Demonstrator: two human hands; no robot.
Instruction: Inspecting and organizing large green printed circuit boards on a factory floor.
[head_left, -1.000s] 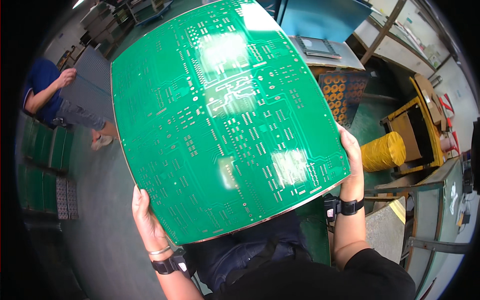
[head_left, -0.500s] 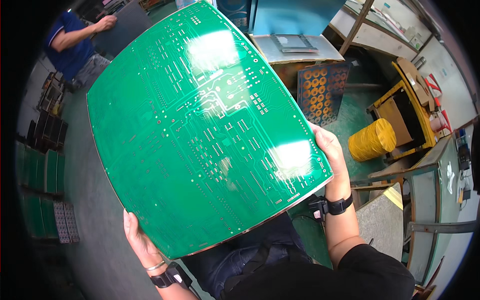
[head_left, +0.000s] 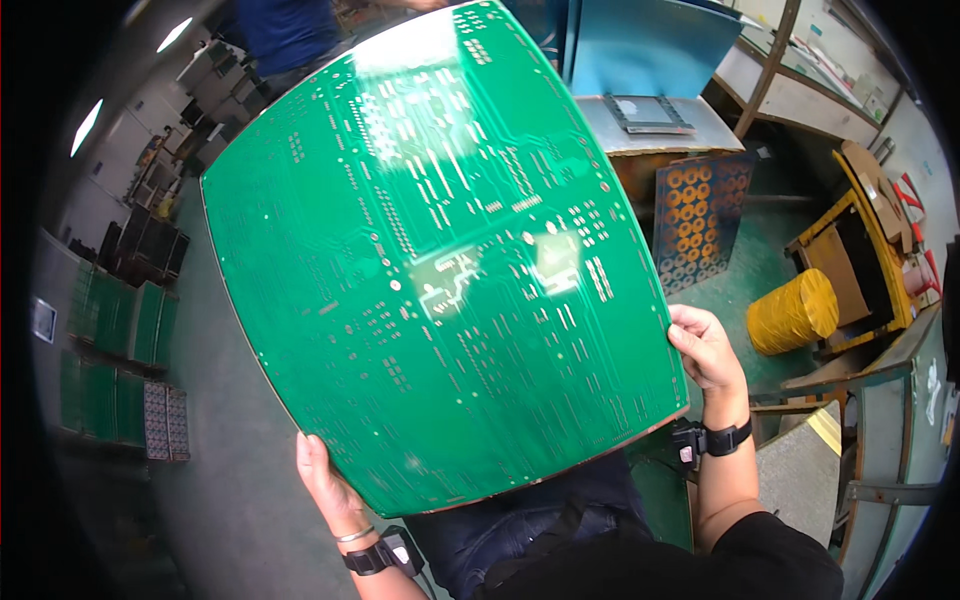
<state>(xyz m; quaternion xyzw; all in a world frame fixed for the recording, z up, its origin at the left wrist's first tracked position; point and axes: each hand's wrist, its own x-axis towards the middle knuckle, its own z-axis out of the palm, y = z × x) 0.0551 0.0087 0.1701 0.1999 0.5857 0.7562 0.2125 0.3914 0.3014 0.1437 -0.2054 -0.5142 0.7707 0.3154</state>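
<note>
A large green printed circuit board panel (head_left: 440, 340) fills the middle of the head view, tilted, with bright glare on its upper part and pale pads and traces across it. My left hand (head_left: 325, 485) grips its lower left edge, thumb on the face and the other fingers hidden behind. At the right edge, near the lower right corner, my right hand (head_left: 708, 350) holds the panel with the thumb in front. Both wrists carry black strapped devices.
A co-worker in blue (head_left: 285, 35) stands beyond the panel's far edge. To the right are a yellow roll (head_left: 793, 312), a yellow-framed cart (head_left: 862, 255) and a panel with orange rings (head_left: 700, 220). Green panels (head_left: 105, 310) stand in racks at the left.
The panel has shifted right in view with both hands still on it, and its glare has moved. The co-worker, earlier at the upper left, now shows behind the panel's top edge.
</note>
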